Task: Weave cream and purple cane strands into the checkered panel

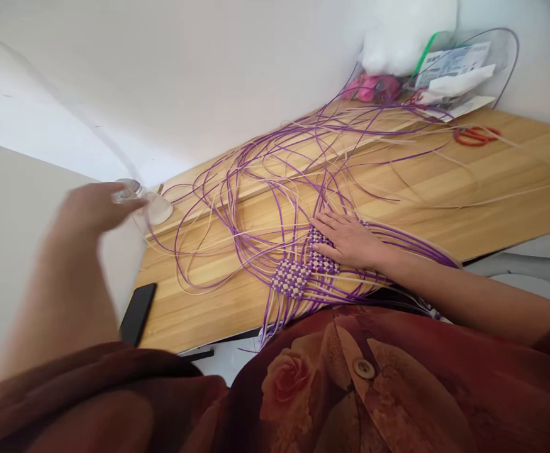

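Our right hand (348, 242) lay flat, grip released, on the woven piece (290, 279); our blurred left hand (89, 207), grip unclear, hung near a clear container (162, 211) at ten o'clock.

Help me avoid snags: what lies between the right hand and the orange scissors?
Head view: loose purple and cream strands lie across the tabletop between right hand and scissors.

Your tabletop (175, 327) is smooth wood with a soft sheen. At centre, your cords (421, 244) look like smooth plastic, the knotted weave (290, 279) bumpy. Your shirt (411, 352), bottom, is printed cloth; upper right, the label (454, 63) looks paper.
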`<state>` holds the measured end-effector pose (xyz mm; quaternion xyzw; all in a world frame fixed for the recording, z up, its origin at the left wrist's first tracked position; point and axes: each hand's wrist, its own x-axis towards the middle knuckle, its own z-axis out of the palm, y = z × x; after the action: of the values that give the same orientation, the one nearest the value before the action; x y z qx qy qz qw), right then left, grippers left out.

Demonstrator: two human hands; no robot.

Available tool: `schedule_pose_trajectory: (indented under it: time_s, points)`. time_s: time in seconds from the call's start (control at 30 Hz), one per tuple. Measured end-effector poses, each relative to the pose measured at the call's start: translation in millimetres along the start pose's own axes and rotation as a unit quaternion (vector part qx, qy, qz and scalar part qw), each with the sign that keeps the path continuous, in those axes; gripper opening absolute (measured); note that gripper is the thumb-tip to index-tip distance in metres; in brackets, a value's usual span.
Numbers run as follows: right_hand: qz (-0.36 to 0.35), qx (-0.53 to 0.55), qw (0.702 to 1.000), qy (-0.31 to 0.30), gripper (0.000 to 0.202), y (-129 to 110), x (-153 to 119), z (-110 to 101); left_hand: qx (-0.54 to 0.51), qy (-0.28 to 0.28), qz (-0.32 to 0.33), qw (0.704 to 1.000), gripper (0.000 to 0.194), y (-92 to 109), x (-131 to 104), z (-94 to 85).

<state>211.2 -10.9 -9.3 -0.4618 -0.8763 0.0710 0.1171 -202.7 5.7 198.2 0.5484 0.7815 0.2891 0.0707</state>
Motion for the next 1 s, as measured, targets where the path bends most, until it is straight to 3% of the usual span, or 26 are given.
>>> schedule_pose_trajectory:
  time_s: [0.1,0.2,0.3,0.37,0.5,0.63,0.73,0.9,1.0]
  points:
    - [-0.001,-0.013,1.0,-0.005,0.078,0,0,-1,0.07,-0.032,0.145,0.986,0.042,26,-55,80.7]
    - [-0.004,-0.023,1.0,-0.004,0.079,0,1,0,0.026,-0.178,0.316,0.931,0.062,38,-142,155.7]
    - [-0.011,-0.019,1.0,0.004,0.079,2,3,4,0.083,-0.252,0.355,0.897,0.077,34,-206,196.0]
    - [-0.014,-0.011,1.0,0.008,0.079,4,6,7,0.125,-0.251,0.352,0.893,0.079,30,-224,204.6]
    - [-0.012,0.07,0.997,0.005,0.074,13,13,-1,0.156,-0.251,0.342,0.892,0.077,28,-220,204.1]
    - [0.011,0.177,0.981,0.084,0.061,22,3,-28,0.153,-0.261,0.329,0.894,0.075,29,-213,205.2]
    - [0.0,0.16,0.98,0.12,0.06,21,-17,-40,0.149,-0.259,0.328,0.896,0.075,29,-213,207.1]
    - [0.035,0.017,0.999,0.015,0.074,10,-40,-16,0.145,-0.252,0.335,0.896,0.071,26,-209,207.7]
    - [0.046,-0.032,0.998,0.004,0.086,8,-39,-1,0.147,-0.251,0.332,0.897,0.068,24,-202,208.3]
